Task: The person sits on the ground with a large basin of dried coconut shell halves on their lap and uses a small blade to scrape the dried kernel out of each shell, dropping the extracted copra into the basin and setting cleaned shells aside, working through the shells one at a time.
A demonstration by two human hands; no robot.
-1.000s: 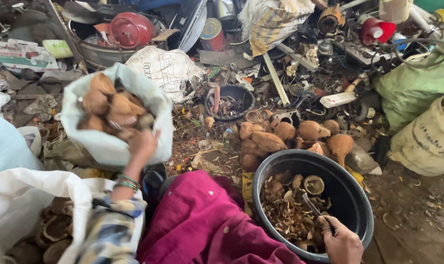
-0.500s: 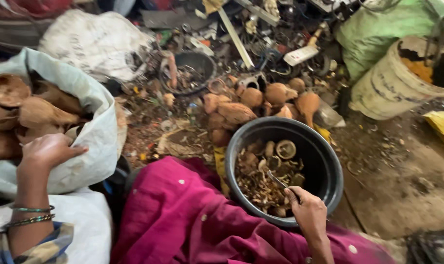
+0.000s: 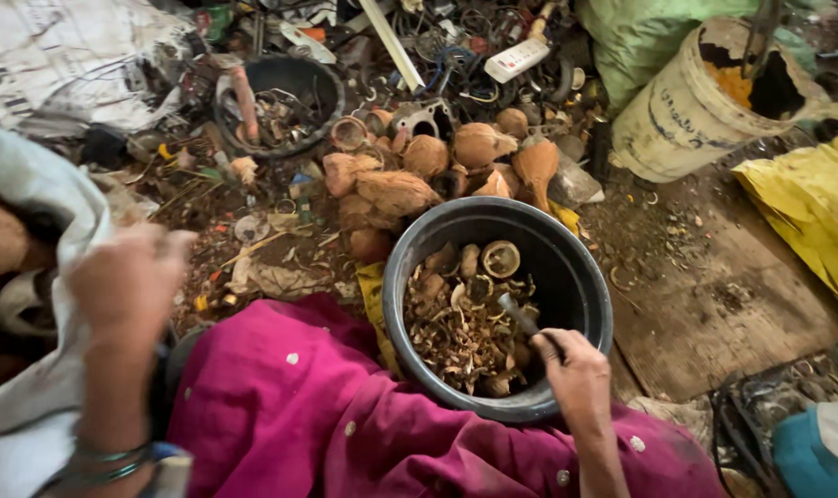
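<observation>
The left hand (image 3: 129, 281) is blurred, so I cannot tell its grip; it sits at the rim of the white sack (image 3: 46, 304), whose contents are mostly cut off at the left edge. The right hand (image 3: 576, 373) is closed around what looks like a metal tool (image 3: 520, 318) inside the black tub (image 3: 580, 277) of shell scraps (image 3: 460, 332). Coconuts (image 3: 396, 189) crowd the tub's far rim; a bucket (image 3: 677, 120) stands to the right, and boards (image 3: 714, 295) offer open room.
</observation>
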